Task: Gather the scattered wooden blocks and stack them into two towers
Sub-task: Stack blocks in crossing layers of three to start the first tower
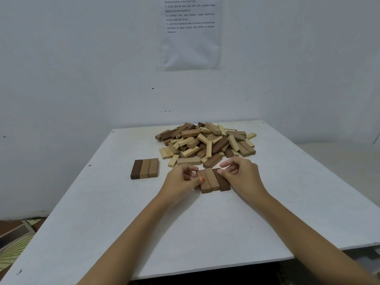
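Observation:
A loose pile of light, tan and dark wooden blocks (206,141) lies at the back of the white table (185,233). Left of centre, a flat row of three blocks (145,168) lies side by side, the dark one on the left. A second row of three blocks (212,182), its dark one on the right, lies between my hands. My left hand (182,181) holds this row's left side with curled fingers and thumb. On the other side, my right hand (240,174) holds the dark block with thumb and fingertips.
A white wall stands directly behind the table, with a printed sheet (190,31) taped to it. The table's front edge (216,268) is near me. Patterned floor (14,243) shows past the table's left side.

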